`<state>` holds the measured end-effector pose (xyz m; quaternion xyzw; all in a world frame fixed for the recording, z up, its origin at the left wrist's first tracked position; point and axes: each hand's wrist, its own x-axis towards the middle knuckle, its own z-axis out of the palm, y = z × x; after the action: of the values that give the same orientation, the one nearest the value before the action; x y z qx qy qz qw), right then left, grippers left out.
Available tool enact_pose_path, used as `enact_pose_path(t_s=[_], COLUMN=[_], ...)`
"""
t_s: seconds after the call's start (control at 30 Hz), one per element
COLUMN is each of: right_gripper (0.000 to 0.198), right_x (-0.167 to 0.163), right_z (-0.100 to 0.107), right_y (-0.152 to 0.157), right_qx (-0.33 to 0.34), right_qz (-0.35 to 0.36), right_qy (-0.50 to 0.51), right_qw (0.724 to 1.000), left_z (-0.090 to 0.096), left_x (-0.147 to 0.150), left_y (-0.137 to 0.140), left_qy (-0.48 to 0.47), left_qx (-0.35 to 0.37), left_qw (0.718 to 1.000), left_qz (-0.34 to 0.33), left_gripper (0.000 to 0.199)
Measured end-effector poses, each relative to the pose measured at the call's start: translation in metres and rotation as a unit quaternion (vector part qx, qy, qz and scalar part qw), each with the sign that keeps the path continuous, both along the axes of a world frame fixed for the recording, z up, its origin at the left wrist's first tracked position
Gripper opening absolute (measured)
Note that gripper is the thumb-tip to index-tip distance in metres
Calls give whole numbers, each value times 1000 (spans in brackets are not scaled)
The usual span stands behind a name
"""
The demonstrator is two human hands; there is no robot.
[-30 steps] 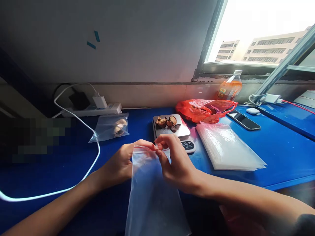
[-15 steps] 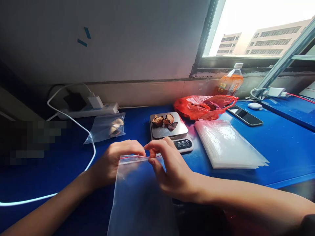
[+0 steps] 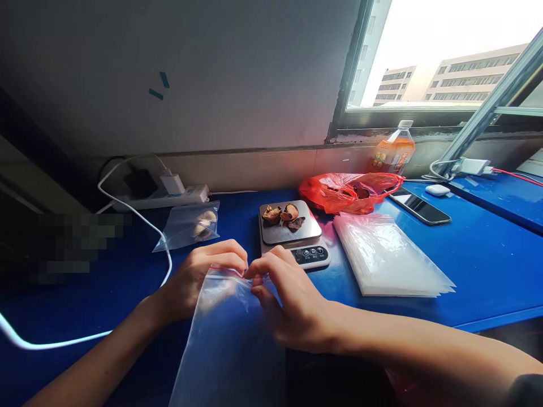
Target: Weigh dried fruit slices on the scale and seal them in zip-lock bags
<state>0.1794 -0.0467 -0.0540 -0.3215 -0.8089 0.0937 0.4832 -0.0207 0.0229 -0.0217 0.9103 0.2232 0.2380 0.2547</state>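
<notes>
A clear zip-lock bag (image 3: 231, 339) with a red line along its top hangs between my hands in front of the table. My left hand (image 3: 216, 265) is closed on the top edge, its fingers partly behind the plastic. Thumb and fingers of my right hand (image 3: 282, 299) pinch the same edge, close beside the left fingertips. Just beyond them stands a small kitchen scale (image 3: 313, 255) with a metal plate. On it lie brown, dried pieces (image 3: 283, 215), one of them darker and flat.
A stack of clear bags (image 3: 392, 257) lies right of the scale, with a red plastic bag (image 3: 348, 192) behind. A filled clear bag (image 3: 186, 226), white cable (image 3: 167, 249) and power strip (image 3: 193, 194) are left. A phone (image 3: 419, 206) and drink bottle (image 3: 396, 150) stand farther right.
The zip-lock bag's top edge has buckled and creased between my hands, and my fingertips have shifted slightly along it. The whole view has tilted a little.
</notes>
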Motion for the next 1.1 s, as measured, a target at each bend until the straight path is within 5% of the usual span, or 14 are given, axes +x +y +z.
enact_pose_path(t_s=[0.13, 0.27, 0.37, 0.57, 0.77, 0.87, 0.93, 1.1], right_gripper=[30, 41, 37, 30, 15, 36, 42, 19], right_x=[0, 0, 1, 0, 1, 0, 1, 12], right_z=[-3, -9, -10, -5, -1, -2, -1, 11], right_y=[-1, 9, 16, 14, 15, 16, 17, 36], right_qx=[16, 3, -11, -16, -78, -100, -74, 43], right_qz=[13, -17, -56, -70, -106, -154, -160, -156], right_qy=[-46, -79, -103, -133, -163, -152, -130, 1], right_qw=[999, 997, 993, 989, 978, 971, 976, 987], left_z=[-1, 6, 14, 23, 30, 31, 31, 30], left_x=[-3, -7, -9, -6, -10, -11, -12, -15], left_y=[9, 12, 9, 2, 1, 0, 1, 6], left_qy=[35, -19, -33, 84, 153, 159, 136, 146], left_qx=[2, -86, -124, -83, -156, -159, -148, -113], left_qw=[999, 993, 991, 992, 976, 974, 979, 979], left_qz=[24, 73, 39, 36, 13, 14, 30, 84], left_gripper=[14, 24, 39, 29, 39, 40, 40, 30])
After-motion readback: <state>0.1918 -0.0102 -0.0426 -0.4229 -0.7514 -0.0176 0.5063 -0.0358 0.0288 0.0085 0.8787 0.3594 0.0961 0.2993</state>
